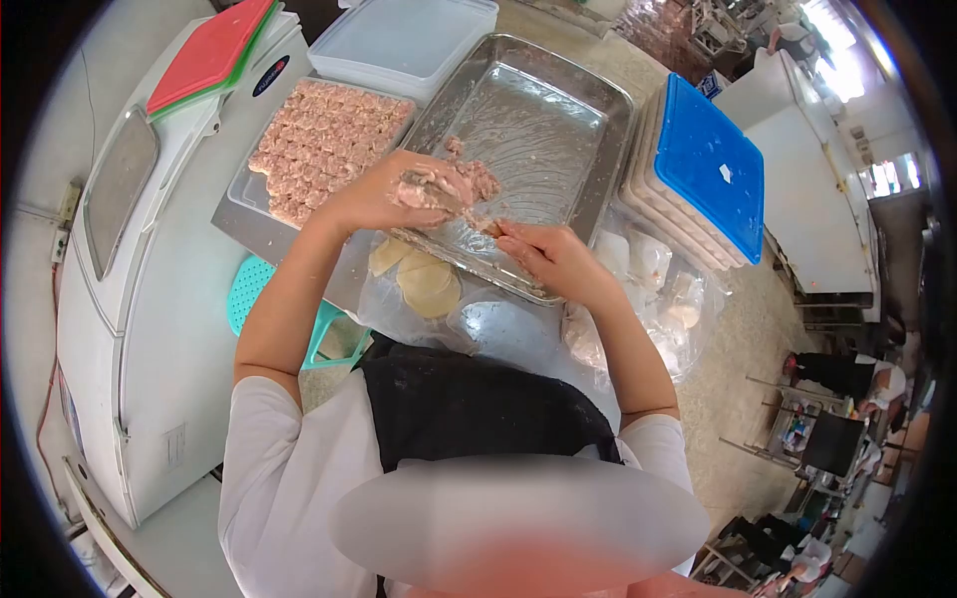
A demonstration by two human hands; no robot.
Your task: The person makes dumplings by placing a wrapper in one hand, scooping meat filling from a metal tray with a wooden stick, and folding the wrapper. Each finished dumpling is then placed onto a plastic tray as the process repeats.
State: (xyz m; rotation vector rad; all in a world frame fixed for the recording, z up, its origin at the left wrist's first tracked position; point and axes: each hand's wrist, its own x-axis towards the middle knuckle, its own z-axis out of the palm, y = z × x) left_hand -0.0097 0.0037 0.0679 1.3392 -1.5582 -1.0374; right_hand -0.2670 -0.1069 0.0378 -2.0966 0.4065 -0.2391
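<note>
My left hand [384,194] is closed around pinkish ground meat [478,179], over the near left edge of a deep metal pan [548,105]. Meat clings to its fingers. My right hand [553,261] is closed on a narrow tool [490,228] smeared with meat, whose far end points at the left hand. Streaks of meat mixture coat the pan's bottom. Just below the left hand, several pale round dough wrappers [429,286] lie on clear plastic. A plastic tray [242,189] packed with rows of meat-filled dumplings [324,140] stands left of the pan.
Behind the dumpling tray are stacked translucent containers [404,45]. Stacked trays with a blue lid [710,149] stand to the right, near plastic bags with white contents [648,264]. A white chest freezer [189,279] and a turquoise stool [249,294] are at left. Other people are far right.
</note>
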